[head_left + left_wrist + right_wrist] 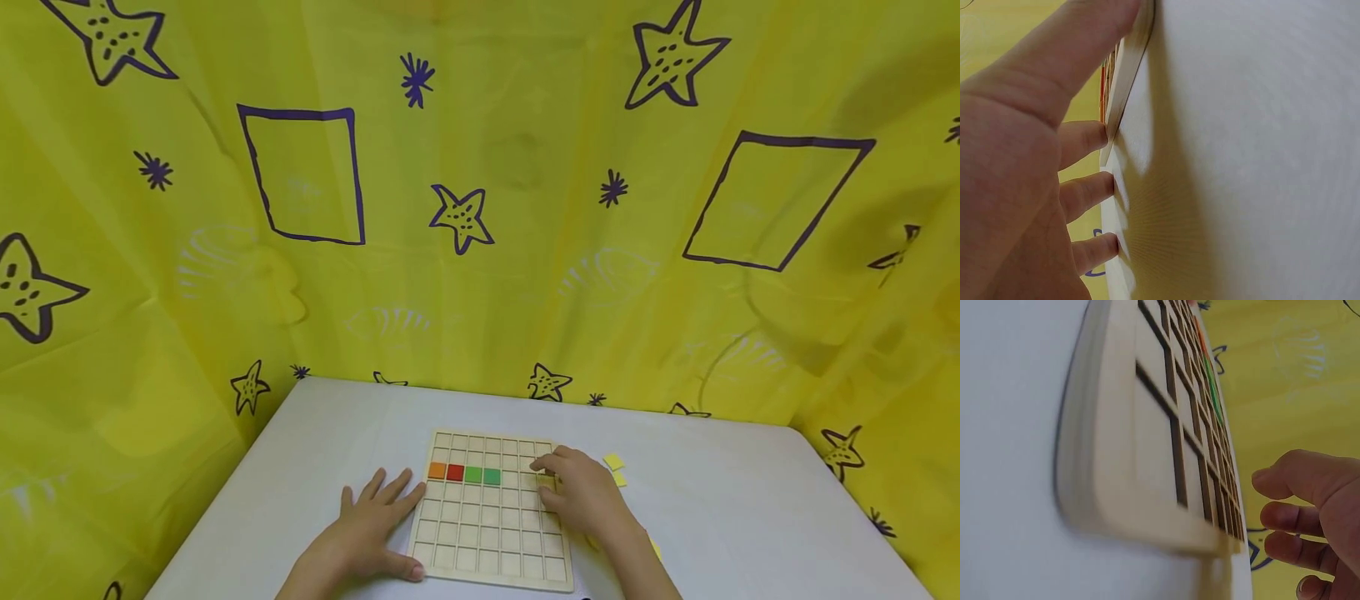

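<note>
Wooden grid board (491, 517) lies on the white table (300, 467); left hand (371, 521) rests flat-fingered against its left edge, right hand (581, 492) pinches a yellow tile (546, 481) over its right columns.

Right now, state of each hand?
Left hand: open, fingers flat against the left edge of the board.
Right hand: fingers curled over the board's right side, seemingly on a yellow tile; grip cannot be told.
</note>
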`<state>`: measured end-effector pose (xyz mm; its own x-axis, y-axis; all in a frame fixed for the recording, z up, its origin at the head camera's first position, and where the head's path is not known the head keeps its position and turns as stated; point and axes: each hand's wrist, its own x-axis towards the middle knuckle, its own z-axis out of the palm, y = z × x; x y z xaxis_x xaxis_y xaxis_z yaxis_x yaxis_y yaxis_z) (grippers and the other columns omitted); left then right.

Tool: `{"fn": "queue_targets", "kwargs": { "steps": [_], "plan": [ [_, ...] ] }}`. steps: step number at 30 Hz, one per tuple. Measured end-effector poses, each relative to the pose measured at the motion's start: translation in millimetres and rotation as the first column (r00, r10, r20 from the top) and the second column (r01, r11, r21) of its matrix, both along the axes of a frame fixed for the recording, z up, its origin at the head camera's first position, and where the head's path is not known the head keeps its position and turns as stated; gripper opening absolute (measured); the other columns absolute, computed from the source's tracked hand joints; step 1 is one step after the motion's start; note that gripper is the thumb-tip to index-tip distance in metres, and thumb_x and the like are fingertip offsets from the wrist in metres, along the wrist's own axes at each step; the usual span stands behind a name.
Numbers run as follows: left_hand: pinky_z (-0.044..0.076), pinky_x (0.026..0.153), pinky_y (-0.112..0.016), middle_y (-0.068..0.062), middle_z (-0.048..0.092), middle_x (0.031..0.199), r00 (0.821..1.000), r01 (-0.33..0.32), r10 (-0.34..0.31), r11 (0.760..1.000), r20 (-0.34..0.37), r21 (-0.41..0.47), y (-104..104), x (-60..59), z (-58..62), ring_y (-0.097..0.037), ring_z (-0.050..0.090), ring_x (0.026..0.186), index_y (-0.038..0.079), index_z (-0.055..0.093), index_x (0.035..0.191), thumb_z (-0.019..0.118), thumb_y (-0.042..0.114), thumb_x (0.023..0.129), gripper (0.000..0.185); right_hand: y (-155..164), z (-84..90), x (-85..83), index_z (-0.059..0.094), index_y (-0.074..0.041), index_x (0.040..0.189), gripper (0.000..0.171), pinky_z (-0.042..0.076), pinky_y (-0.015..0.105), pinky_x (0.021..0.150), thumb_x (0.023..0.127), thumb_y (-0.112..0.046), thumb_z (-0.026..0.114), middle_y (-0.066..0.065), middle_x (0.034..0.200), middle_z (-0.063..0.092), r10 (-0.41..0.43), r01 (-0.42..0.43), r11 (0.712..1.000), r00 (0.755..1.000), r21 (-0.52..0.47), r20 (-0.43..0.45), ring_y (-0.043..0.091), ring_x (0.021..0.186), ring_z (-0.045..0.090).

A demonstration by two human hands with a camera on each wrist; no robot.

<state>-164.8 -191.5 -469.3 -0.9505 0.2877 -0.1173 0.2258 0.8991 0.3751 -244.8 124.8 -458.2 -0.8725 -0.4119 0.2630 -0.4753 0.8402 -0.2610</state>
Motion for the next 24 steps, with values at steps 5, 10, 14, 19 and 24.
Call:
{"fn": "queue_targets", "kwargs": {
  "steps": [5, 10, 14, 19, 24],
  "plan": [
    [-0.001, 0.092, -0.074, -0.004, 0.022, 0.149, 1.000, 0.008, -0.008, 1.000, -0.012, 0.000, -1.3, 0.0, -1.5, -0.040, 0.008, 0.137, 0.027, 0.029, 0.141, 0.057, 0.077, 0.052, 0.105, 18.4, -2.8, 0.6, 0.067, -0.030, 0.096, 0.026, 0.044, 0.028, 0.069, 0.072, -0.021, 0.062, -0.016, 0.088, 0.058, -0.057, 0.057, 0.998, 0.998, -0.033, 0.015, 0.004, 0.081, 0.052],
    [-0.001, 0.093, -0.074, -0.003, 0.022, 0.149, 1.000, 0.003, -0.003, 1.000, -0.006, -0.002, -1.0, -0.2, -1.2, -0.039, 0.008, 0.137, 0.028, 0.029, 0.141, 0.057, 0.077, 0.052, 0.105, 37.9, -1.9, 2.5, 0.066, -0.031, 0.097, 0.026, 0.042, 0.026, 0.068, 0.073, -0.022, 0.061, -0.019, 0.086, 0.056, -0.111, 0.113, 0.993, 0.993, -0.043, 0.047, 0.002, 0.074, 0.050],
    [-0.001, 0.093, -0.074, -0.003, 0.022, 0.149, 1.000, 0.000, 0.000, 1.000, -0.007, 0.002, -0.6, 0.1, -0.2, -0.039, 0.008, 0.137, 0.028, 0.029, 0.140, 0.058, 0.076, 0.052, 0.105, 49.6, 1.2, 3.1, 0.066, -0.031, 0.098, 0.028, 0.041, 0.025, 0.069, 0.073, -0.021, 0.060, -0.020, 0.081, 0.054, -0.142, 0.149, 0.987, 0.984, -0.061, 0.107, 0.001, 0.070, 0.049],
    [-0.001, 0.093, -0.074, -0.004, 0.022, 0.149, 1.000, -0.001, 0.001, 1.000, -0.011, 0.002, -0.4, 0.7, -0.1, -0.040, 0.008, 0.137, 0.027, 0.030, 0.140, 0.058, 0.076, 0.051, 0.105, 59.1, 4.3, 4.4, 0.065, -0.031, 0.099, 0.029, 0.043, 0.028, 0.069, 0.072, -0.022, 0.063, -0.018, 0.083, 0.055, -0.168, 0.178, 0.983, 0.970, -0.043, 0.174, 0.001, 0.074, 0.051],
    [0.001, 0.093, -0.074, -0.003, 0.022, 0.149, 1.000, 0.009, -0.009, 1.000, -0.023, -0.016, -0.4, 0.8, -1.4, -0.040, 0.010, 0.136, 0.027, 0.030, 0.140, 0.055, 0.078, 0.051, 0.106, 66.9, 6.9, 6.6, 0.064, -0.031, 0.099, 0.030, 0.039, 0.023, 0.064, 0.071, -0.023, 0.064, -0.017, 0.082, 0.056, -0.190, 0.210, 0.977, 0.946, -0.048, 0.262, 0.003, 0.061, 0.048]
  ]
}}
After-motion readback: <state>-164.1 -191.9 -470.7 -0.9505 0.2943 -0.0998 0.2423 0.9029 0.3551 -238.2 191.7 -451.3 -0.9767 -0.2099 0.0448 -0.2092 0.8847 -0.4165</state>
